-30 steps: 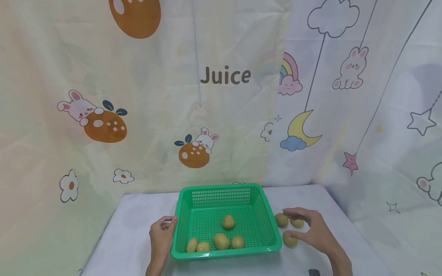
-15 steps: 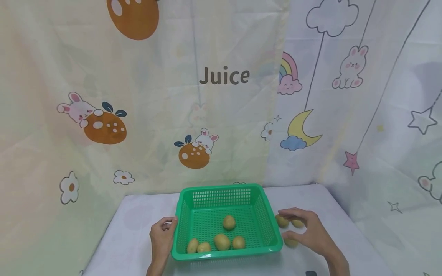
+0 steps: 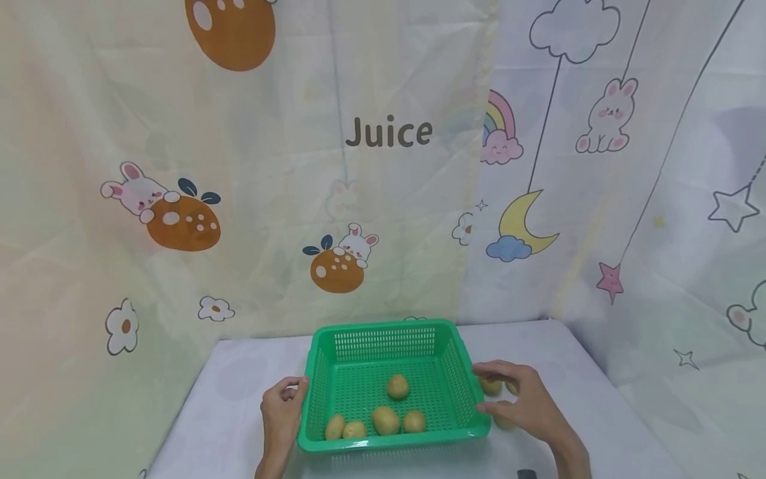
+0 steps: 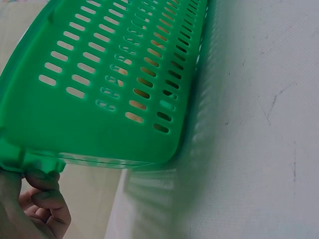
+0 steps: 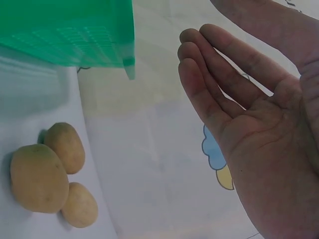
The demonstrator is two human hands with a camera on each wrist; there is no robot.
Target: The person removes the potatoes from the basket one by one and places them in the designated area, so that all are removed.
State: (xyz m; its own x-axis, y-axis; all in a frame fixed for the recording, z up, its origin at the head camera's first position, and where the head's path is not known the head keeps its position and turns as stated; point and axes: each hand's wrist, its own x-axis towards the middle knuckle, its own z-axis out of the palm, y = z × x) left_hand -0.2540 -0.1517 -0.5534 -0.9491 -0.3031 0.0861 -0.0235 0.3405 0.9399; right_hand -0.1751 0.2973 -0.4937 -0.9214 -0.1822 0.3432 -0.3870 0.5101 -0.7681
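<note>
A green plastic basket (image 3: 391, 440) with slotted walls stands on the table. Inside lie several potatoes (image 3: 385, 420), mostly along the near side, with one nearer the middle. My left hand (image 3: 281, 412) grips the basket's left rim; in the left wrist view its curled fingers (image 4: 50, 201) are at the rim's underside. At the right rim, my right hand (image 3: 520, 399) has thumb and fingers spread apart, with nothing between them. In the right wrist view its palm (image 5: 264, 134) faces the camera, fingers almost straight. Three loose potatoes (image 5: 40, 178) lie right of the basket, partly hidden by the right hand in the head view.
A white cloth covers the table (image 3: 239, 379). Printed curtains (image 3: 389, 199) hang behind it and along both sides. A small dark object (image 3: 526, 474) shows at the bottom edge, near the right wrist.
My right hand has moved left, from above the loose potatoes to the basket's right rim. The left hand stays on the left rim, and the basket has barely shifted in view.
</note>
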